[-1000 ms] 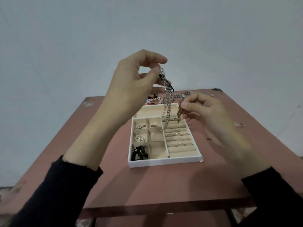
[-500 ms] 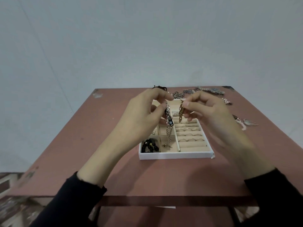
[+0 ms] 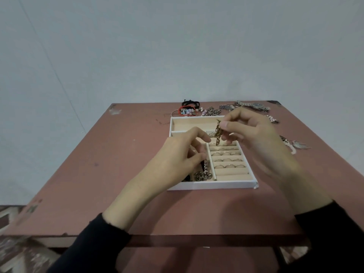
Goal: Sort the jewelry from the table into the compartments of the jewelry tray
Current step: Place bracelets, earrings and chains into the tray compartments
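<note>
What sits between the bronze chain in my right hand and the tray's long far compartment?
Nothing visible. The bronze chain hangs from the right hand over the ring rows; the white tray's long far compartment lies open beyond.

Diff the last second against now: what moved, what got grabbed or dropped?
The left hand came down from high above the white compartmented jewelry tray to its near-left part, lowering the silver link chain, whose lower end now piles in a near compartment, top still pinched. Nothing released. Unchanged: the right hand pinches the short bronze chain above the ring rows; the tray stays put.
</note>
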Available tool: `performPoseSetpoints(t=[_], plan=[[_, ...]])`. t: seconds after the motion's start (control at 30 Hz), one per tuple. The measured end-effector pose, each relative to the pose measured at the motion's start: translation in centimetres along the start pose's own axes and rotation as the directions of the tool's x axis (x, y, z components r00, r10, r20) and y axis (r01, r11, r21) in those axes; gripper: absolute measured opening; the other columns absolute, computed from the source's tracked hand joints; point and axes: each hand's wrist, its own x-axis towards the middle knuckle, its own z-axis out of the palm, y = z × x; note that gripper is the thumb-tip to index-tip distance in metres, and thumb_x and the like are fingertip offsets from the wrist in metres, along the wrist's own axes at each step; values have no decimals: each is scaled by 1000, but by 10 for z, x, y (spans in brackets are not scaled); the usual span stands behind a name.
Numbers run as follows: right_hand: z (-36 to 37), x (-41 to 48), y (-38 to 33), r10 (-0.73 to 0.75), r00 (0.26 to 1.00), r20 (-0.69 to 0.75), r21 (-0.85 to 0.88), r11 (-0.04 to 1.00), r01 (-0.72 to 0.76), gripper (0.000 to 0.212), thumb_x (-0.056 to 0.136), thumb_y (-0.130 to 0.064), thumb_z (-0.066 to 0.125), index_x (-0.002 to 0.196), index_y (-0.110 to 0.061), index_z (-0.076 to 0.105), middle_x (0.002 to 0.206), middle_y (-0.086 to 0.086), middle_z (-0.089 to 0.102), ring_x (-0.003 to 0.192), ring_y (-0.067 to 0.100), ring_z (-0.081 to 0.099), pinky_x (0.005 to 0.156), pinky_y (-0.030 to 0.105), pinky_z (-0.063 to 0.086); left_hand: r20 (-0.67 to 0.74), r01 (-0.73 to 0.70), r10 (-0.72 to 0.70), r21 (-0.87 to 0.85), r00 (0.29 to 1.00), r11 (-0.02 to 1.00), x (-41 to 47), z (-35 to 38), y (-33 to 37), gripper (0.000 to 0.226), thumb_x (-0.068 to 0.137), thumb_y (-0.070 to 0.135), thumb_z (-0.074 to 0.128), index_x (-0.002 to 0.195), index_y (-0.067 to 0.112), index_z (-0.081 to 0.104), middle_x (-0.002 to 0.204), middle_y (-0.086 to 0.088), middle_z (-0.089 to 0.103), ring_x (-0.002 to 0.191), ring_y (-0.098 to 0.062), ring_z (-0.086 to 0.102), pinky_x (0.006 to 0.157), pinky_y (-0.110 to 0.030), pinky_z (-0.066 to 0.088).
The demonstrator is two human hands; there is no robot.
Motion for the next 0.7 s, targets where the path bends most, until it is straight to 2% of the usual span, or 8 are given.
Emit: performPoseSetpoints(t=[0.13,0.23,0.33,0.43,0.53,0.57,0.6,0.7], plan=[[0,-1,-1,-4,999,34,-9,1000,4,7,73,-15,66,69,-19,63,64,0,59,65,17,53,63,28,42,29,-27,23,127,999,991,3,-5,-3,24,84,12,65,98,27,54,80,8,68,73,-1,58,67,-13,44],[1,-2,0,4,997,81,-52,999,0,6,72,-15,67,69,-18,63,63,1,59,63,15,52,61,25,42,69,-3,-11,203,998,979,4,-10,-5,22,83,12,65,98,26,58,83,10,72,64,6,54,60,-7,39],[4,-5,-1,31,989,145,-127,992,-12,7,73,-14,69,72,-14,62,62,1,59,63,15,50,58,21,41,125,12,-37,198,991,980,2,-14,-6,26,84,7,59,92,31,58,81,12,74,56,9,52,54,-6,35],[8,-8,-4,71,978,197,-223,975,-26,11,79,-9,70,72,-12,62,63,1,65,60,9,53,60,17,42,60,27,-38,163,998,986,2,-17,-8,29,84,5,54,88,33,58,80,12,73,61,4,55,55,-6,37],[14,-10,-5,128,972,196,-325,944,-59,10,78,-14,72,73,-10,64,70,11,69,66,15,58,66,28,46,-37,50,-45,128,998,990,4,-18,-12,26,83,3,54,93,25,63,75,13,70,63,4,54,58,-5,40],[15,-11,-4,139,972,191,-364,929,-61,11,78,-14,72,72,-9,64,70,12,69,65,15,58,66,26,46,-60,59,-53,112,997,992,5,-19,-13,25,83,4,54,94,24,65,74,14,70,63,3,54,58,-6,40],[17,-11,-3,141,972,186,-406,912,-54,11,78,-14,72,71,-9,64,67,10,69,63,12,57,64,22,45,-78,65,-58,97,995,993,5,-20,-13,25,83,4,55,95,24,65,73,15,69,63,2,54,58,-6,41],[22,-11,0,122,980,156,-570,821,-12,14,75,-16,73,64,-17,65,52,-14,60,51,-3,49,53,9,36,-106,66,-59,64,993,996,6,-21,-13,23,84,5,58,95,24,66,76,14,70,62,2,54,59,-6,41]])
